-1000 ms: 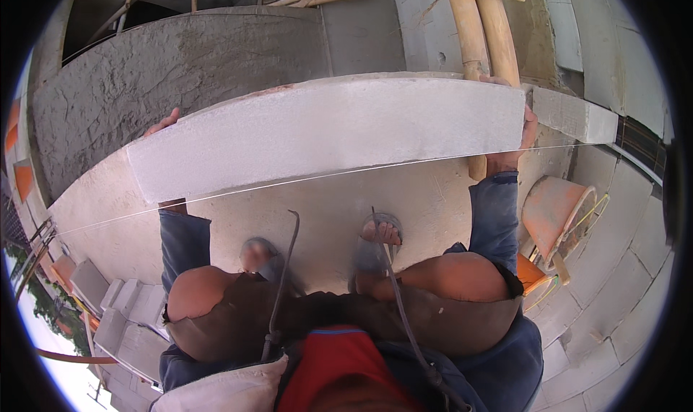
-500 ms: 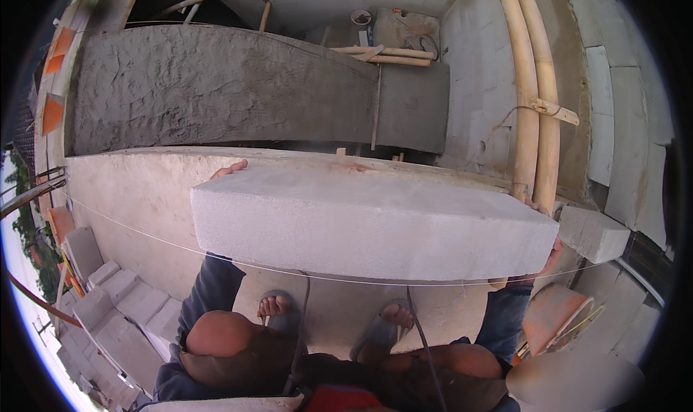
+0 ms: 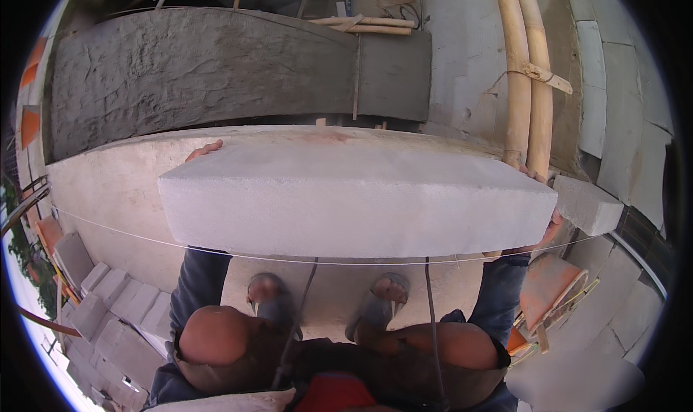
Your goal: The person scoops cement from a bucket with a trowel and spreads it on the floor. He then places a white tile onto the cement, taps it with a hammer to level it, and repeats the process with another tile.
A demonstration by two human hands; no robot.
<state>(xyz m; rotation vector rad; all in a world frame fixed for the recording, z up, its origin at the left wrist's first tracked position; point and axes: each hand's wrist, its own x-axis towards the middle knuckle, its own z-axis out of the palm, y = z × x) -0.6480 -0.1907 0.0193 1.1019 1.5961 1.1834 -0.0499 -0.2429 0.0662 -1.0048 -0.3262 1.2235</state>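
Observation:
A long white lightweight concrete block (image 3: 354, 213) spans the middle of the view, lying crosswise before my knees. My left hand (image 3: 204, 150) grips its left end, with fingertips showing over the far top edge. Around the right end closes my right hand (image 3: 554, 226); its fingers curl over the far corner and the rest is partly hidden. A thin white string (image 3: 123, 231) runs left to right along the block's lower near edge. Whether the block's underside rests on anything is hidden.
Two upright bamboo poles (image 3: 517, 72) stand beyond the block's right end, near a smaller block (image 3: 588, 205). An orange bucket (image 3: 552, 289) lies at right. Stacked blocks (image 3: 123, 293) fill the lower left. Past the ledge (image 3: 108, 184) is a rough grey cement surface (image 3: 209, 72).
The view has shifted, so the surroundings sit higher and further left. The block looks slightly larger, its left end further left. Both hands keep their hold.

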